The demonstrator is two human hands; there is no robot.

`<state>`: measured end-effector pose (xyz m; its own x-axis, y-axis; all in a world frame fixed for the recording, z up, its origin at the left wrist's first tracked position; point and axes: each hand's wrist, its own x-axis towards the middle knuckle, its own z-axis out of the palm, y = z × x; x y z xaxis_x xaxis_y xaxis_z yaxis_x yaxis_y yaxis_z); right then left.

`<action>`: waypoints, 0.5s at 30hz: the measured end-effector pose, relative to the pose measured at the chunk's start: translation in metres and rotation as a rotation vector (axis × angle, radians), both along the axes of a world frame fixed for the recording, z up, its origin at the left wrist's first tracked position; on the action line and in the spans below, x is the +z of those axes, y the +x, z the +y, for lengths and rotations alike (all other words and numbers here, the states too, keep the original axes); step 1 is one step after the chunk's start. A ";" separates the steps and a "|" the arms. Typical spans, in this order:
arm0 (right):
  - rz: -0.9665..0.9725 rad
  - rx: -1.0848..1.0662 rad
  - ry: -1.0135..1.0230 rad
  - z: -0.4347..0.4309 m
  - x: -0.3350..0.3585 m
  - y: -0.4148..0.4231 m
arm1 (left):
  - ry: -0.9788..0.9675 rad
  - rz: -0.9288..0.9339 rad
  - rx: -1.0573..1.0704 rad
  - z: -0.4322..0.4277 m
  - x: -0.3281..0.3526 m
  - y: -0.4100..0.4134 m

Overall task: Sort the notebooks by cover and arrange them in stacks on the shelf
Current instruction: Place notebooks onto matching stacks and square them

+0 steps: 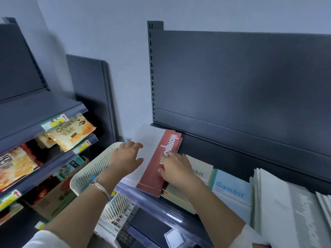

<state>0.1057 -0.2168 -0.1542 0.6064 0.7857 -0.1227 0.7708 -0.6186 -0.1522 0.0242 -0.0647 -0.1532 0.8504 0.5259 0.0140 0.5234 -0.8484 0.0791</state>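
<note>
A red-and-white notebook (157, 154) lies on top of a stack at the left end of the dark shelf (232, 158). My left hand (125, 158) rests flat on its white part, fingers spread. My right hand (176, 169) presses on its red strip, fingers fairly straight. Beside it to the right lie a cream notebook stack (202, 169), a blue "Gambit" notebook stack (231, 188) and a grey-white notebook stack (279, 197). More notebooks (179, 197) show under my right hand at the shelf's front edge.
A cream slatted basket (89, 176) hangs from my left forearm, just left of the shelf. Snack packets (71, 133) fill the shelves at the left. The shelf's back panel (241, 77) rises behind the stacks. A lower shelf edge (161, 212) juts out in front.
</note>
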 end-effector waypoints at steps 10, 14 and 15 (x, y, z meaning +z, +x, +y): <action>0.017 -0.183 -0.048 0.066 -0.016 -0.024 | -0.774 -0.194 0.145 0.092 -0.019 0.023; 0.091 -0.231 0.014 0.077 -0.019 -0.031 | -1.139 -0.287 0.243 0.115 -0.026 0.022; 0.112 -0.244 0.040 0.079 -0.020 -0.033 | -1.200 -0.294 0.242 0.118 -0.027 0.022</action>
<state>0.0728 -0.1380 -0.1745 0.7628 0.6235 -0.1717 0.5765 -0.7759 -0.2563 0.0462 0.0536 -0.1806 0.7762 0.4806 -0.4080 0.4873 -0.0467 0.8720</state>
